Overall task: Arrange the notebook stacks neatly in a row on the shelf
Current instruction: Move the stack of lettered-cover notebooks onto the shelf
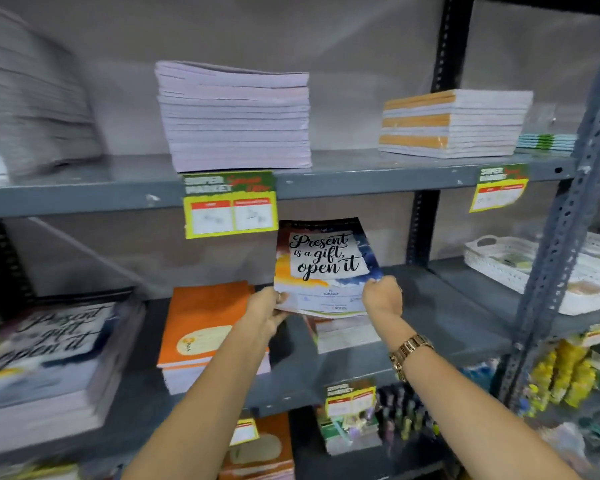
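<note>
A notebook (326, 261) with a "Present is a gift, open it" cover is tilted up above the middle shelf (430, 306). My left hand (265, 311) grips its lower left corner and my right hand (383, 297) grips its lower right edge. Beneath it lies a thin pile of notebooks (343, 332). To the left sits an orange-covered stack (201, 334), and further left a tall stack (45, 358) with the same "Present is a gift" cover. On the upper shelf stand a pale stack (234, 116), an orange-spined stack (454, 123) and a blurred stack (32, 98) at far left.
Yellow price tags (231, 206) hang from the upper shelf edge. A white basket (534, 271) sits on the neighbouring shelf at right, beyond a perforated metal upright (561, 237). Below are pens (402, 420), more orange notebooks (260, 448) and yellow items (568, 372).
</note>
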A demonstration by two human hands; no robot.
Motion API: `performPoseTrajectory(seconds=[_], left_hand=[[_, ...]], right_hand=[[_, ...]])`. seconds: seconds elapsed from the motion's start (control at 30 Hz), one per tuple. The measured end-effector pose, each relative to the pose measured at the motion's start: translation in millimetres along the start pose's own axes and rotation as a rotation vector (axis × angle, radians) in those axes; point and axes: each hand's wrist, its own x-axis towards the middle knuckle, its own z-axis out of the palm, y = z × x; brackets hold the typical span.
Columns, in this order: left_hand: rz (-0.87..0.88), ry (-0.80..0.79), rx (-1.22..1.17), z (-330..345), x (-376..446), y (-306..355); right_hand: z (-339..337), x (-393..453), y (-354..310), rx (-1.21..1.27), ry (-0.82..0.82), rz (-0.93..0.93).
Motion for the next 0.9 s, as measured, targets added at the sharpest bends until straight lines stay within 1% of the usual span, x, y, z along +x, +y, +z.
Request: performPoseTrajectory(seconds=[0.23, 0.3, 0.43, 0.6, 0.8, 0.9], left_hand=[[0.092, 0.219, -0.017, -109.9, -4.7, 46.7], [0.132, 0.312, 0.005, -142.4, -9.2, 59.2], [0.194, 0.489, -0.044, -206.7, -15.9, 79.0], [0.259, 0.646, -0.055, -279.2, -22.1, 96.3], [0.289, 0.761, 0.003, -338.9, -25.8, 110.0], [0.295, 0.830, 0.034, -354.4, -27.5, 110.0]], right_hand=[[83.4, -70.2, -47.7, -0.009, -0.161, -0.103], [109.8, -93.6, -59.2, 0.016, -0.208, -0.118], [159.0, -142.4, -77.5, 0.081, -0.271, -0.139], [213.3, -194.7, -93.8, 0.071, -0.375, -0.183], [267.0, -239.2, -106.9, 0.027, -0.471, -0.211], [281.3, -249.6, -107.9, 0.013, -0.501, -0.220]])
